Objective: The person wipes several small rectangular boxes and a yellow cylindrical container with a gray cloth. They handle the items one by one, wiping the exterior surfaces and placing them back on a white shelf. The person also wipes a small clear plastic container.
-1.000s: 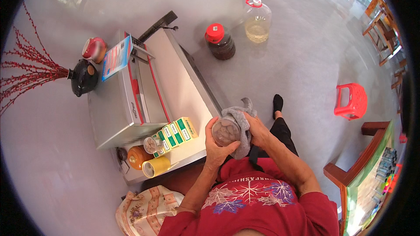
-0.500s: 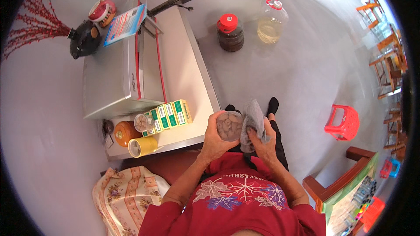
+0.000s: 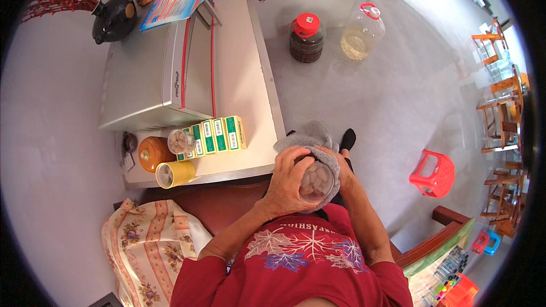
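In front of my shirt is a clear round jar [image 3: 317, 182] of pale brown, nut-like pieces. My left hand [image 3: 284, 187] grips it from the left, fingers curled over its far side. A grey cloth [image 3: 310, 135] wraps the jar's right and far sides. My right hand [image 3: 344, 177] presses that cloth against the jar, its fingers partly hidden by the folds. On the counter to my left stand a similar small clear jar [image 3: 180, 141], a row of green and yellow boxes [image 3: 219, 136], a yellow canister [image 3: 176, 174] and an orange round pot [image 3: 153, 154].
A silver cabinet-like appliance [image 3: 142, 82] sits on the white counter [image 3: 242, 57]. On the floor ahead stand a dark-filled jar [image 3: 307, 40] with a red lid and a clear jug [image 3: 362, 34]. A red stool [image 3: 433, 173] is to the right. Flowered fabric [image 3: 148, 250] lies at lower left.
The cloth, held beside the jar earlier, now wraps around it. My right hand has closed in on the jar, and the jar has moved slightly right and nearer to me.
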`<state>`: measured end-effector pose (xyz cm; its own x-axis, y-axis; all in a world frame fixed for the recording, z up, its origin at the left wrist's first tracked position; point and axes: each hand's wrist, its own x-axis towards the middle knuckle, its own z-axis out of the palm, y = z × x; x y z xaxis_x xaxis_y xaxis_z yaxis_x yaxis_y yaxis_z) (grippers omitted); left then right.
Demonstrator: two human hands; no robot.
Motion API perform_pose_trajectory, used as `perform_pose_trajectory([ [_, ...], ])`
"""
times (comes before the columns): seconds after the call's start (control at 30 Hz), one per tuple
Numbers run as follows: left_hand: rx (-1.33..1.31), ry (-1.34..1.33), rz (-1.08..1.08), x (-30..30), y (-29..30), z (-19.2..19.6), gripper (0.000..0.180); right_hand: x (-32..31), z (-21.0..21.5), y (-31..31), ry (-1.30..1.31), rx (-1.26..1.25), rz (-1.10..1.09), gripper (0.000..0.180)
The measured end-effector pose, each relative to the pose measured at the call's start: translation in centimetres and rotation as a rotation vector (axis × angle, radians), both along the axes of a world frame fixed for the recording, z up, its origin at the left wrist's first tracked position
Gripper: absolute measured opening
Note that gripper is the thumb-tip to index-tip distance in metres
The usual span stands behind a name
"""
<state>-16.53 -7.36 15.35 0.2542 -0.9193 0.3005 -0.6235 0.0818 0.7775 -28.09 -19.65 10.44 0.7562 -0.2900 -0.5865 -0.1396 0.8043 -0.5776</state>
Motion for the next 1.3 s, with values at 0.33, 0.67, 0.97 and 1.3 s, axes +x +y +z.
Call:
perform_pose_trajectory([
  [0.33,-0.057,0.196,0.071,1.2,1.1,-2.1,0.083,0.4,-1.7,3.3,-0.559,0.766,-0.294,0.097],
  [0.67,0.057,0.549,0.477,2.3,2.1,-4.2,0.085,0.7,-2.0,5.4,-0.409,0.449,0.078,0.041],
  [0.97,0.121,0.526,0.510,3.4,5.2,-6.5,0.088,1.6,-0.5,7.5,-0.050,0.307,0.028,0.038],
  [1.3,0.053,0.588,0.583,3.4,4.6,-4.5,0.086,1.0,4.0,5.2,0.002,-0.720,0.077,0.031],
])
